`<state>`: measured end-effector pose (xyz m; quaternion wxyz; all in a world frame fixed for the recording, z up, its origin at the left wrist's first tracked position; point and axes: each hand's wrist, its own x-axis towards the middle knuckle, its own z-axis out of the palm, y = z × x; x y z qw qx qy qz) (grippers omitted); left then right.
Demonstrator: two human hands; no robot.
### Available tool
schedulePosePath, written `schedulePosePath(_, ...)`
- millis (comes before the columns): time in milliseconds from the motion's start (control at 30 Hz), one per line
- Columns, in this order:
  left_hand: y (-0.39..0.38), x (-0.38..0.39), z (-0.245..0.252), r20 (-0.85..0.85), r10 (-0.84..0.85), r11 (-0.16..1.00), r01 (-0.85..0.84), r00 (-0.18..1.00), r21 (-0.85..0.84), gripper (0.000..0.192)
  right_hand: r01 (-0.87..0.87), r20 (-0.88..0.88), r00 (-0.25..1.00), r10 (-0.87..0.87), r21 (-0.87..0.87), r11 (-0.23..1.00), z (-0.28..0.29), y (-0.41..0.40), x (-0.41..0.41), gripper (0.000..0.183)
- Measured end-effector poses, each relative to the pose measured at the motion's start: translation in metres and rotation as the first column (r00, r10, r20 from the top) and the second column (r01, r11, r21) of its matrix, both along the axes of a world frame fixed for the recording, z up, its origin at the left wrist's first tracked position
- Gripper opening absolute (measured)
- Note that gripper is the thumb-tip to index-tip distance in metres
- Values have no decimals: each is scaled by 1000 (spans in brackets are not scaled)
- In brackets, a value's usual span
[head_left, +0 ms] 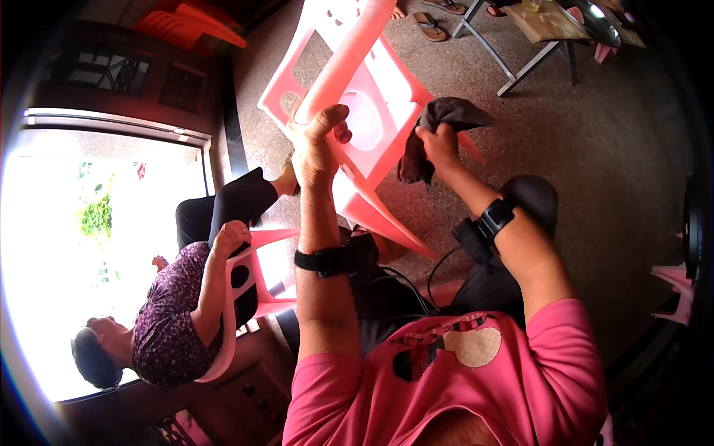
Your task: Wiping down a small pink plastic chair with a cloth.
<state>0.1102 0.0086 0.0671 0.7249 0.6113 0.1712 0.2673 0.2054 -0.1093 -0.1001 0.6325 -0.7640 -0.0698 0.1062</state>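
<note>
A pink plastic chair (390, 139) is tipped in front of me, with its legs pointing in different directions. My left hand (318, 134) grips one long pink part of it, the thumb lying over the near end. In my right hand (440, 146) is a crumpled dark cloth (454, 113), bunched beside the chair's right edge. Part of the cloth hangs below the fingers. Whether the cloth touches the chair I cannot tell. Both my wrists carry black straps, and cables run down over my lap.
Another person (173, 312) sits at the left on a pink plastic chair (228, 329), near a bright doorway. At the top right stands a folding-leg table (544, 22) holding a metal tray. Sandals (430, 27) lie on the speckled floor. A red chair (189, 25) is at the upper left.
</note>
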Motion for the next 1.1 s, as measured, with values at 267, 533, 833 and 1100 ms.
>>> schedulePosePath(267, 0, -4, -3, 15, 12, 1000, -12, 1000, 14, 29, -57, -83, 995, 63, 69, 996, 13, -4, 0, 27)
schedulePosePath(533, -4, -3, -2, 25, 8, 1000, -9, 1000, 11, 26, 49, 150, 988, -42, -44, 998, 5, 4, -1, 31)
schedulePosePath(833, -5, -1, -1, 34, 1, 1000, -1, 999, 1, 31, -59, -36, 998, 60, 23, 998, -2, 5, -5, 23)
schedulePosePath(1100, -5, 1, 0, 24, 19, 1000, -19, 1000, 17, 32, -176, 5, 984, 176, 38, 984, 0, 0, -28, 20)
